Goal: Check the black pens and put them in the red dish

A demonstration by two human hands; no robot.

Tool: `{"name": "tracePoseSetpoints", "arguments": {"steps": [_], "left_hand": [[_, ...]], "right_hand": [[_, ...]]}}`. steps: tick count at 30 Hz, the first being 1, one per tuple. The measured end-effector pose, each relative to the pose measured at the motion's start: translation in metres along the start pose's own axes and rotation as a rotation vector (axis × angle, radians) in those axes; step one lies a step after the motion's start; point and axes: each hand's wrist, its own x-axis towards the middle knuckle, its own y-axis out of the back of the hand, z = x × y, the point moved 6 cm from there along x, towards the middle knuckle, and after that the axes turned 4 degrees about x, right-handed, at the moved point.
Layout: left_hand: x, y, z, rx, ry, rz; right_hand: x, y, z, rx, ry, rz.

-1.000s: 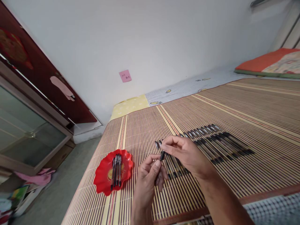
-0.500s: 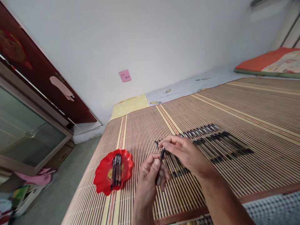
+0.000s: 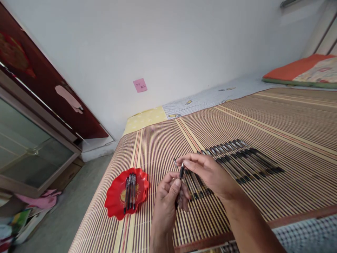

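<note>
My left hand (image 3: 168,196) is closed round a black pen (image 3: 181,172), held upright at a slant above the mat. At the pen's upper end, where a silvery tip shows, my right hand (image 3: 207,172) pinches with thumb and forefinger. Whether a small piece sits between those fingertips is hidden. Under and beyond my right hand lies a row of black pens (image 3: 231,160), side by side on the striped bamboo mat (image 3: 158,147). To the left, several more pens (image 3: 130,191) rest in a red scalloped plate (image 3: 112,200).
A white wall with a pink note (image 3: 140,85) rises behind the bed. A folded orange quilt (image 3: 292,70) lies at the far right. On the left, beyond the mat's edge, are the floor (image 3: 86,186), a glass-fronted cabinet (image 3: 34,151) and a dark red door (image 3: 52,80).
Both hands stay almost in place on the pen. My right fingertips have shifted slightly at its upper end, and the view has moved a little.
</note>
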Motion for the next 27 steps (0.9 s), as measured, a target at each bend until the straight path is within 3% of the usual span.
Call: {"name": "tracePoseSetpoints", "arguments": {"steps": [18, 27], "left_hand": [[-0.001, -0.006, -0.005, 0.014, 0.008, -0.059], [-0.002, -0.001, 0.006, 0.243, -0.104, 0.231]], "right_hand": [[0.0, 0.004, 0.01, 0.037, -0.017, 0.018], [0.004, 0.003, 0.007, -0.045, 0.023, 0.108]]}}
